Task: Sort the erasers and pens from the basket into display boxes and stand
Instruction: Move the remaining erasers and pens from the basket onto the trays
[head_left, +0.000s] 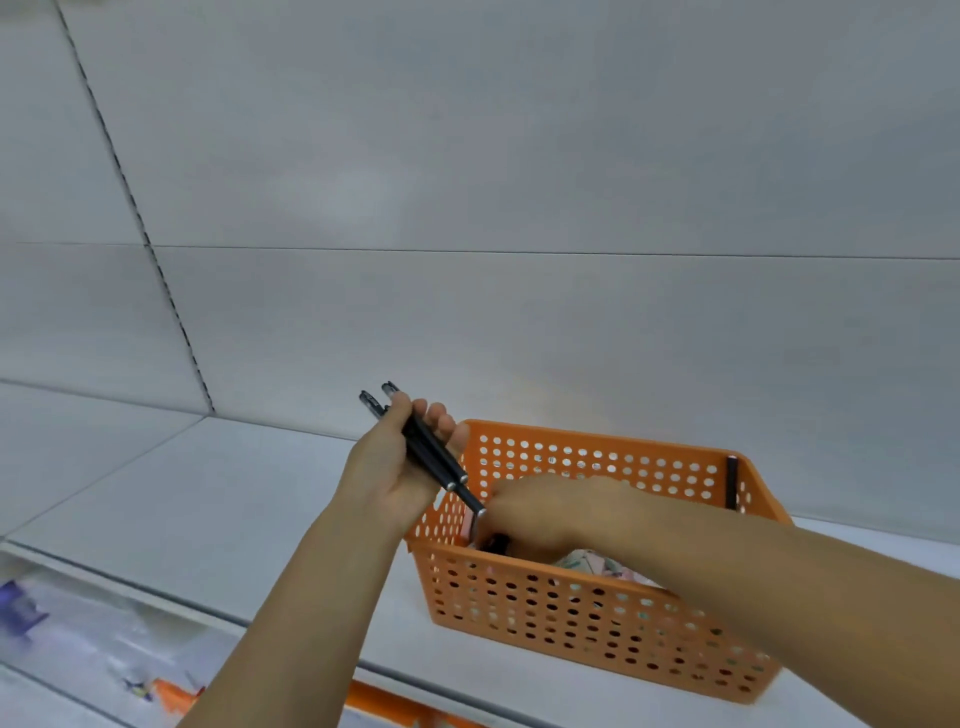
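Observation:
An orange perforated basket (597, 618) stands on a white shelf (218, 509). My left hand (395, 462) is raised just left of the basket and grips a bundle of black pens (431, 452), tips pointing down toward the basket. My right hand (540, 514) reaches down inside the basket's left end, its fingers curled around something dark that I cannot make out clearly. One more black pen (732, 483) leans upright in the basket's far right corner. Pale wrapped packets (597, 564), perhaps erasers, lie on the basket floor, partly hidden by my right forearm.
The grey back panel (467, 182) of the shelving rises behind the basket. A lower shelf at bottom left holds blurred clear packaging (78, 639) and an orange item (176, 699). No display boxes or stand are in view.

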